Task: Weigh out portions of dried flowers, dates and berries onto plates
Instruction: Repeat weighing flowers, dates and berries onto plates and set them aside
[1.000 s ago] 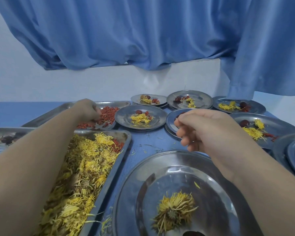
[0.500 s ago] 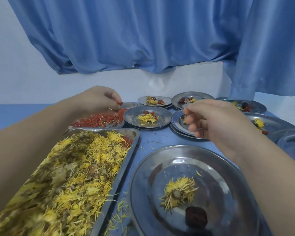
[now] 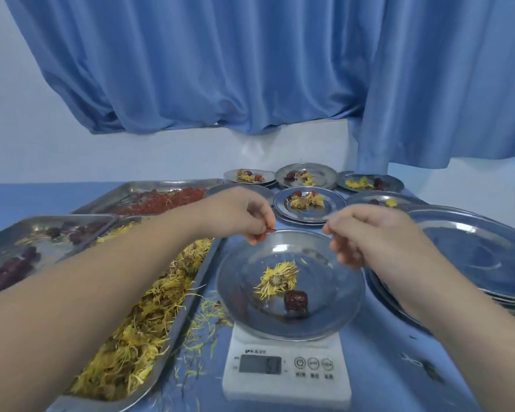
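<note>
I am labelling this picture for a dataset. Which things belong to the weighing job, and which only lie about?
Job: kitchen scale, plate on it, dried flower, date, red berries pinched by left hand, flower tray, berry tray, date tray, filled plates, empty plate stack.
Lying about: blue curtain, loose petals on the table.
</note>
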`<action>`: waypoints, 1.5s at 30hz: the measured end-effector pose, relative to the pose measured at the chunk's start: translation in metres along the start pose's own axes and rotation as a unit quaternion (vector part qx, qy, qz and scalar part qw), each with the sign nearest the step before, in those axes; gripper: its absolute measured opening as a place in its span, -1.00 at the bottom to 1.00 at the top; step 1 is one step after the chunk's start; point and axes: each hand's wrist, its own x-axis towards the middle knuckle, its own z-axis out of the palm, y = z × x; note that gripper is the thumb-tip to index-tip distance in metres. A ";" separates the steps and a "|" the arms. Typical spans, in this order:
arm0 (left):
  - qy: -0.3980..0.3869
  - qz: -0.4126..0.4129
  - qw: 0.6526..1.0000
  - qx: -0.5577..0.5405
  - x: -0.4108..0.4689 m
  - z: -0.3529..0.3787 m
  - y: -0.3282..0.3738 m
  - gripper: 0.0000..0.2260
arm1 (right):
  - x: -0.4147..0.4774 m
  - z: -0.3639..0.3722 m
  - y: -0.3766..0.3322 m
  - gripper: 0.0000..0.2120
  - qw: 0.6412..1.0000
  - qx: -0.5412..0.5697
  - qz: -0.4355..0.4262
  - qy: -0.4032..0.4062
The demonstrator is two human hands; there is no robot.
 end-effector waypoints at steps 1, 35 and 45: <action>0.000 -0.004 1.000 0.021 0.000 0.004 0.001 -0.86 | -0.009 -0.003 0.007 -0.80 1.000 -0.024 -0.011 0.010; 0.147 -0.022 0.989 -0.026 -0.019 0.040 -0.014 -0.74 | -0.050 -0.016 0.063 -0.82 0.945 -0.243 -0.208 0.073; 0.145 -0.029 0.975 -0.166 -0.019 0.038 -0.012 -0.80 | -0.049 -0.016 0.064 -0.81 0.943 -0.247 -0.211 0.072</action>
